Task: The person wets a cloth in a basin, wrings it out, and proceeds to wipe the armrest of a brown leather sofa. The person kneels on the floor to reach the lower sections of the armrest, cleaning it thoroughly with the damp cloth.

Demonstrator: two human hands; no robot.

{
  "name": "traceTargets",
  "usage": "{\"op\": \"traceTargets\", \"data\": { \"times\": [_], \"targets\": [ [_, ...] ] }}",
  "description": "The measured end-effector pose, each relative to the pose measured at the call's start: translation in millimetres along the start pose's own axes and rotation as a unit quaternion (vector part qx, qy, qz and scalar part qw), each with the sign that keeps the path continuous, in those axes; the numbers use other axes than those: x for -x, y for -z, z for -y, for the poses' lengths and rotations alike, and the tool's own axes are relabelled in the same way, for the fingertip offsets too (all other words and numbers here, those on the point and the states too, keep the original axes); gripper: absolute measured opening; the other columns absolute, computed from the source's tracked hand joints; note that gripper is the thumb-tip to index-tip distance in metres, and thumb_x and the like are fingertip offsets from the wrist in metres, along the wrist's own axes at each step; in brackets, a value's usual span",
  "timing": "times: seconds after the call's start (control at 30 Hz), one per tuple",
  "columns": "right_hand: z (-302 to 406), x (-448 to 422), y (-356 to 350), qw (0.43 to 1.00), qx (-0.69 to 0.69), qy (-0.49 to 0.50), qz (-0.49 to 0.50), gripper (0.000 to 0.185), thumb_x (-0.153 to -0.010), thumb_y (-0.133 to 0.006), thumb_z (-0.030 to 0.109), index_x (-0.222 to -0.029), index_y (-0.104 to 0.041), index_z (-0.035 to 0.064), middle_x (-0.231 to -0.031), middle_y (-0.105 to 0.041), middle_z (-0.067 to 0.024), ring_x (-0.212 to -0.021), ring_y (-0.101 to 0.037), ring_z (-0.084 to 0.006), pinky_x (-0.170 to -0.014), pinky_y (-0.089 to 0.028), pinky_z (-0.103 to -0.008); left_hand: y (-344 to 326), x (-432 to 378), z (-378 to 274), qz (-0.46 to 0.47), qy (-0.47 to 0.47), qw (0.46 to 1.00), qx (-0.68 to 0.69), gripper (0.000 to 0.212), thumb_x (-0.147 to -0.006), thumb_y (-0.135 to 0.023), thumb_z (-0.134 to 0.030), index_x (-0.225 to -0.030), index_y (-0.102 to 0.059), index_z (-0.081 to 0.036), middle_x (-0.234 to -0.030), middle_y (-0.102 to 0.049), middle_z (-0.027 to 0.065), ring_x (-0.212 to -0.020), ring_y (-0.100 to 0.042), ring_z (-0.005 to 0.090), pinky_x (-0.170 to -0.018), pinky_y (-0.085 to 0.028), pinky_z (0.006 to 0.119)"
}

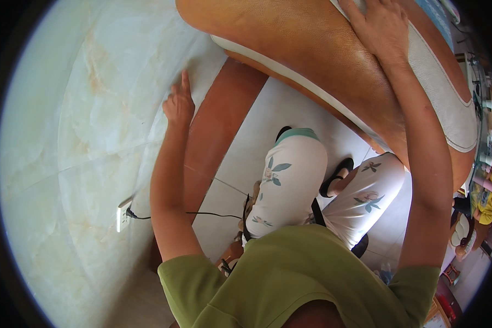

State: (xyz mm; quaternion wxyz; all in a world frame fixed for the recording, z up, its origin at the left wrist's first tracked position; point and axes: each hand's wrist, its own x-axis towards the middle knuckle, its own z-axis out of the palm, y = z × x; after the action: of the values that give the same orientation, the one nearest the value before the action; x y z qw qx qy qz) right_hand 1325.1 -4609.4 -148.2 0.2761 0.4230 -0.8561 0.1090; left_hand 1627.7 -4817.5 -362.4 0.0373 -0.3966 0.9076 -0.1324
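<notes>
My left hand is near the pale marbled wall tiles, its index finger extended and the other fingers curled; whether it touches the tiles I cannot tell. It holds nothing. My right hand rests on the brown and cream leather sofa, at the top right, with its fingertips partly cut off by the picture's edge. A reddish-brown baseboard or border strip runs between the wall and the light floor tiles.
A wall socket at lower left has a black plug and a cable running behind my left arm toward my legs. A glass table with cups stands at far right. Beyond it is a person in yellow.
</notes>
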Motion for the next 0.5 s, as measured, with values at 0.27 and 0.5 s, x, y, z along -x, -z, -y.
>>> {"op": "traceTargets", "data": {
  "times": [0.27, 0.5],
  "targets": [
    [-7.5, -1.5, 2.2, 0.999, -0.022, -0.014, 0.041, 0.054, -0.078, -0.05, 0.043, -0.116, -0.049, 0.0051, -0.118, -0.047, -0.0189, -0.108, -0.043, -0.0347, -0.094, -0.029, -0.046, -32.0, -52.3, -2.0, 0.054, -0.063, 0.992, -0.096, 0.054, -0.083, -0.045, -0.011, -0.132, -0.025, -0.005, -0.072, -0.063, 0.0096, -0.062, -0.063, 0.0238, -0.054, -0.049, 0.037],
    [-2.0, -2.7, 5.9, 0.993, -0.053, 0.001, 0.109, 0.056, -0.079, -0.046, 0.048, -0.118, -0.049, 0.0077, -0.119, -0.047, -0.0182, -0.111, -0.041, -0.0346, -0.095, -0.026, -0.0487, -27.7, -52.3, -6.3, 0.051, -0.064, 0.99, -0.118, 0.041, -0.083, -0.042, -0.014, -0.123, -0.039, -0.005, -0.069, -0.062, 0.0076, -0.058, -0.062, 0.023, -0.048, -0.048, 0.036]
  ]
}}
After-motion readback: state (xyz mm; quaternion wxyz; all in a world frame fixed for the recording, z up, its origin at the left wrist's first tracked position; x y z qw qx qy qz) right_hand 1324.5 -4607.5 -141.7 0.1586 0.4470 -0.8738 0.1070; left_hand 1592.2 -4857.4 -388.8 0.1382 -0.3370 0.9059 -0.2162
